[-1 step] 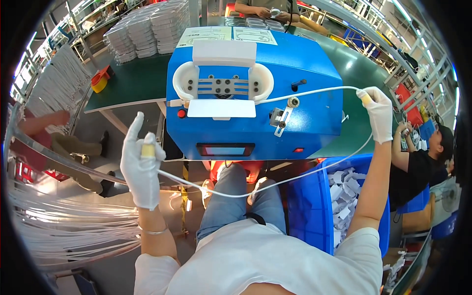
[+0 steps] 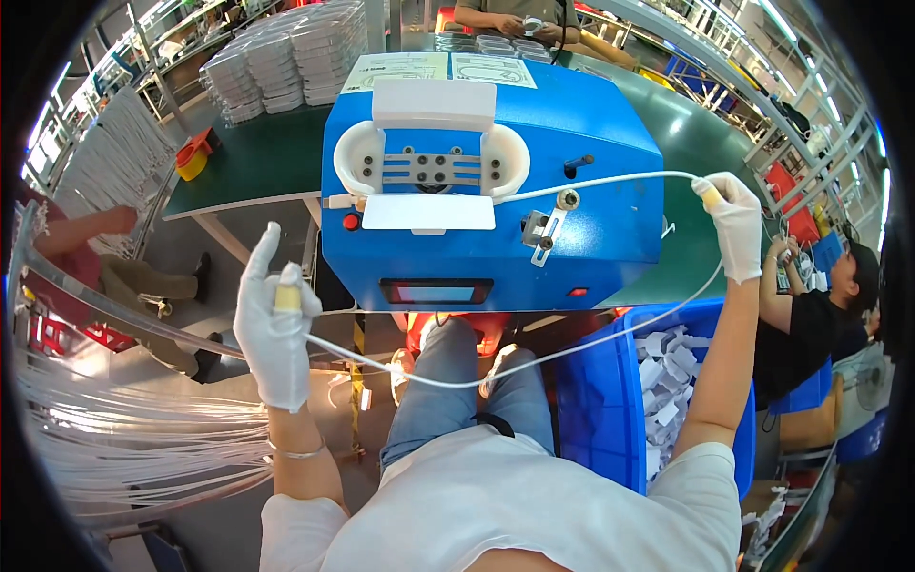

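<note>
A white cable (image 2: 610, 177) runs from the white winding head (image 2: 508, 160) on top of the blue machine (image 2: 600, 229) to my right hand (image 2: 732, 224). From there it sags in a long curve across my lap to my left hand (image 2: 272, 329). Both hands wear white gloves with yellowish finger covers. My right fingers are closed on the cable at the machine's right. At the machine's left front, my left hand has its lower fingers curled round the cable and one finger pointing up. A white cable plug (image 2: 339, 201) sticks out left of the head's front flap (image 2: 429, 212).
A blue bin (image 2: 600, 410) of white scraps stands beside my right arm. Bundled white cables (image 2: 162, 439) hang at my left. Stacked clear trays (image 2: 286, 62) and a yellow-red tape dispenser (image 2: 193, 155) sit on the green table (image 2: 257, 153). Other people work around.
My hands and the cable hold practically the same place. The person at the far left has shifted slightly.
</note>
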A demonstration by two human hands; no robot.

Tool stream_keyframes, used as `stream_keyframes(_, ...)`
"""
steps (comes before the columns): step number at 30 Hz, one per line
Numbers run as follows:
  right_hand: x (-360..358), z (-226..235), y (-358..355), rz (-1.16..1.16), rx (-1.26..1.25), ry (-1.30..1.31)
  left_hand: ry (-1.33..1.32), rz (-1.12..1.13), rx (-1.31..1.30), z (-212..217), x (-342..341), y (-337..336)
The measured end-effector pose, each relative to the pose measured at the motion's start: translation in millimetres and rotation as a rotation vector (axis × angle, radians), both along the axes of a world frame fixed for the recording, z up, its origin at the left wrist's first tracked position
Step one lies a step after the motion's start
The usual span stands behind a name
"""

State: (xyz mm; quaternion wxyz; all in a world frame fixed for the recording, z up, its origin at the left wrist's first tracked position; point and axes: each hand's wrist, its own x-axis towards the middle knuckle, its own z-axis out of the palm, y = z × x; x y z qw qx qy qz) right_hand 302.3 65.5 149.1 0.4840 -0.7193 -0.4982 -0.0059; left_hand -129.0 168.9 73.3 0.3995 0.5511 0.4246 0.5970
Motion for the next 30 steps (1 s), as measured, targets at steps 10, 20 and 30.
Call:
stream_keyframes(10, 24.2, -14.1, -38.7, -0.044, -0.088, 0.140, 0.098, -0.712, -0.250, -34.8, 25.2, -22.6)
stream_keyframes(20, 6.9, -18.0, -39.6, -0.007, -0.149, 0.078, 0.329, -1.221, -0.589, -96.4, 69.3, -55.7)
stream_keyframes(30, -78.4, -4.9, -8.1, 0.247, -0.218, 0.404, 0.503, -1.318, -0.551, -143.7, 74.0, -59.7)
